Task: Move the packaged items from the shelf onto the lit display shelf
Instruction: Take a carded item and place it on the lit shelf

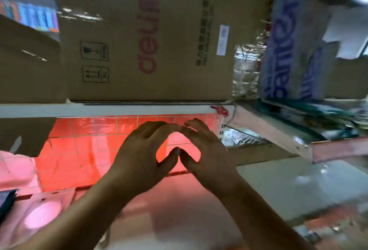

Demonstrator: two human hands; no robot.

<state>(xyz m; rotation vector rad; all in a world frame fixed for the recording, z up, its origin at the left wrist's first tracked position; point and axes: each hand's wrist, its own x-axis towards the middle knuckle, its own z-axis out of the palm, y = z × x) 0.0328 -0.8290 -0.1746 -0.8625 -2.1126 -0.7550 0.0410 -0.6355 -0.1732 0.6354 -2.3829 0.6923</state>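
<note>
Hands, two, side by side: left hand [139, 158] and right hand [211, 156] spread, thumb tips and fingertips meeting, gripping nothing. Just behind, red-glowing lit display shelf [65, 184] faced with rows of glossy packaged items [83, 142]. Above, one cardboard box [159, 40]; right, one blue-and-white pack [288, 50].

A shop's stock area. Printed cardboard shipping cartons [147, 36] stand stacked on a white shelf [103, 108]. Wrapped multipacks [288, 46] crowd beside them, and colourful goods [33, 15] line a far rack.
</note>
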